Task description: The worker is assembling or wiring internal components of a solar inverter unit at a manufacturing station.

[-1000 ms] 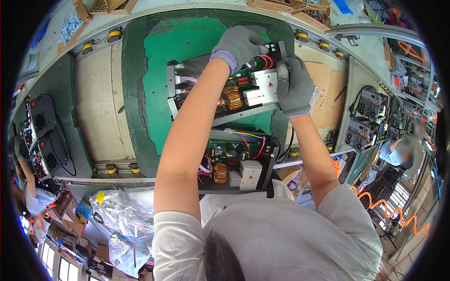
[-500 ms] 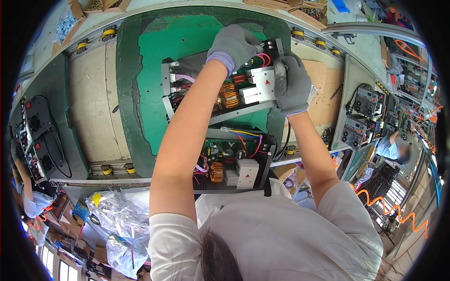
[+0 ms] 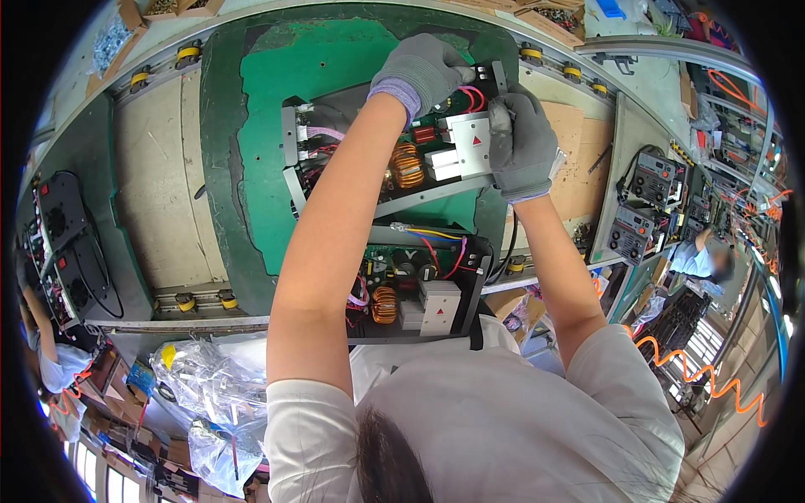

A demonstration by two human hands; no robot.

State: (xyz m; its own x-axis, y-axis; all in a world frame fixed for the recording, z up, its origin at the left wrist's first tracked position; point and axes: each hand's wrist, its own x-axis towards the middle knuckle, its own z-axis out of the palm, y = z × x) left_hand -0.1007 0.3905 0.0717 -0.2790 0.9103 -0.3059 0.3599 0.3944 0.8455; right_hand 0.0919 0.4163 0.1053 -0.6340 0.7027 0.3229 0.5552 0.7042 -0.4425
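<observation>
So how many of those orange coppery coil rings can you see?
2. One orange coil sits in the upper open unit beside the gloved left hand; another in the lower unit. More may be hidden.

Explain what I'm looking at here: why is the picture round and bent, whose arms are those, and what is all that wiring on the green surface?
The picture comes from a wide fisheye camera worn on a person's head, looking down, so straight edges curve. The two arms are that person's own. The left hand and right hand, both in grey gloves, grip the far end of an open electronics chassis with copper coils, coloured wires and white blocks, lying on a green mat. A second similar unit sits nearer the body. Finished black boxes stand at the right, plastic bags lie lower left, and another worker sits beyond.
</observation>
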